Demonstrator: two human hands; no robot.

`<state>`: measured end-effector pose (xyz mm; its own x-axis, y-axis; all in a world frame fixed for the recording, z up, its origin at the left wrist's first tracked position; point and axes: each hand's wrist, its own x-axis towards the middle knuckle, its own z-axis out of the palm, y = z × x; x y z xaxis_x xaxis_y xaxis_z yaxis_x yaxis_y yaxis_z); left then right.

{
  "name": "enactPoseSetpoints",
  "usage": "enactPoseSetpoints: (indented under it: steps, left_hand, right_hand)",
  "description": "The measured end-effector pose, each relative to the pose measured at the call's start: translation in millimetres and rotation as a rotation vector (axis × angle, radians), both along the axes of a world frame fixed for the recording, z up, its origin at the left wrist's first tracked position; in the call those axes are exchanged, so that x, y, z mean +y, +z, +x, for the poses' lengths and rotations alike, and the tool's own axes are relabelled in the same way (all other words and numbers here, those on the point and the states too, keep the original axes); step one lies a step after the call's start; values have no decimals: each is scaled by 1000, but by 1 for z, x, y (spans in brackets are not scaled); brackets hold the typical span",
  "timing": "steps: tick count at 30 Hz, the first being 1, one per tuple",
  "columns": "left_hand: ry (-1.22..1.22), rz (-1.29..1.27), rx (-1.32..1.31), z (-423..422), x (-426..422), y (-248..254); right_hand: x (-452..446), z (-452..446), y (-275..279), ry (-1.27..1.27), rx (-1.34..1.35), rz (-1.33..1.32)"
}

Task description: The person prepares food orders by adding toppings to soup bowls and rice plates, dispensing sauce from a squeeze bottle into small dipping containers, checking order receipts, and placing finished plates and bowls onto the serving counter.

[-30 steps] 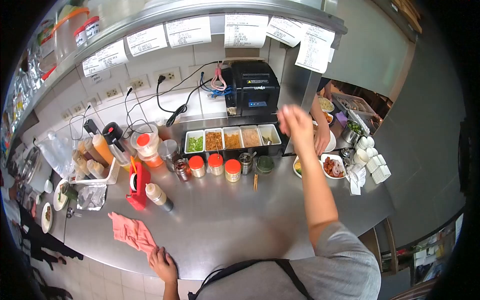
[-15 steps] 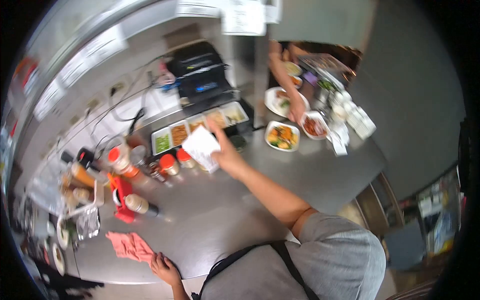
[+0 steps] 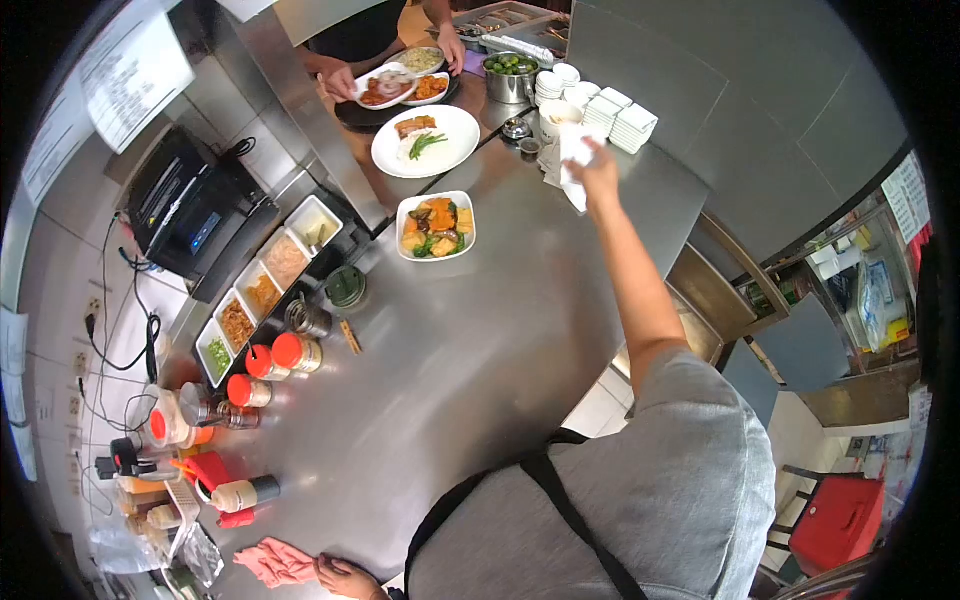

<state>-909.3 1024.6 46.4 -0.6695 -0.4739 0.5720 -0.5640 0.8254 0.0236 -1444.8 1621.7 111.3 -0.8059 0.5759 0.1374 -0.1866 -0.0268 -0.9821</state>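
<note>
At the counter's far right, my right hand [image 3: 598, 180] is closed on a white paper slip [image 3: 576, 160], my arm stretched out. The slip hangs beside a small white tub [image 3: 558, 118] and some crumpled paper [image 3: 550, 165]. At the near left edge, my left hand [image 3: 347, 578] rests with bent fingers at the corner of a pink cloth [image 3: 272, 563]; its fingertips are partly hidden. Left of the slip stand a square white bowl [image 3: 436, 252] of vegetables and an oval white plate [image 3: 462, 165] with meat, rice and green beans.
Across the counter, another person's hands [image 3: 338, 82] handle a dish [image 3: 386, 88]. Stacked white dishes [image 3: 632, 128] and a metal pot [image 3: 510, 88] stand at the back. On the left are topping trays [image 3: 262, 292], red-lidded jars [image 3: 297, 352], sauce bottles [image 3: 245, 493] and a black printer [image 3: 190, 225].
My right hand has carried the slip from beside the topping trays to the far right. The view has turned right. The other person's hand has drawn back with a dish.
</note>
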Motion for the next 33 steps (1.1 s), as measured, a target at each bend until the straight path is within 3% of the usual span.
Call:
enactPoseSetpoints:
  steps: [3,5,7,8,9,10,12,13,15,16,17,19,21,25,29,31,33]
  left_hand:
    - [94,-83,-81,5,-5,-12]
    - [129,-157,-117,9,-11,-22]
    - [114,-150,-106,10,-14,-26]
    - [80,-146,-86,11,-19,-28]
    - [64,-145,-54,11,-20,-29]
    - [167,217,-66,17,-23,-33]
    - [182,274,-48,7,-11,-16]
    - [242,283,-39,1,-3,-5]
    - [242,293,-12,6,-8,-6]
    - [259,288,-4,7,-9,-5]
    - [265,284,-1,8,-9,-4]
    - [264,362,36,7,-8,6]
    - [259,367,70,14,-7,4]
    - [336,314,236,18,-10,-1]
    - [372,314,187,26,-19,-10]
    - [335,415,161,31,-21,-9]
    - [200,411,318,31,-19,0]
  right_hand:
    - [51,-77,3,-242,111,265]
    - [40,-90,9,-400,21,457]
    - [76,-132,-65,-193,-529,663]
    - [89,-135,-125,-201,-575,930]
    - [100,-136,-164,-292,-399,1025]
    - [101,-153,-190,-259,-521,916]
    - [51,-115,-165,-104,-436,786]
    - [29,-100,-171,-182,-426,844]
    - [-18,-16,-142,-101,-312,1040]
    - [-25,-1,-151,-91,-172,966]
    - [-40,11,-160,-125,-4,622]
    - [-88,57,-138,-225,71,393]
    - [-124,81,-141,-251,138,349]
    - [-247,159,-91,146,168,287]
    - [-357,242,-72,918,168,212]
    - [-401,281,-66,1240,310,349]
    - [-439,323,-53,1562,320,506]
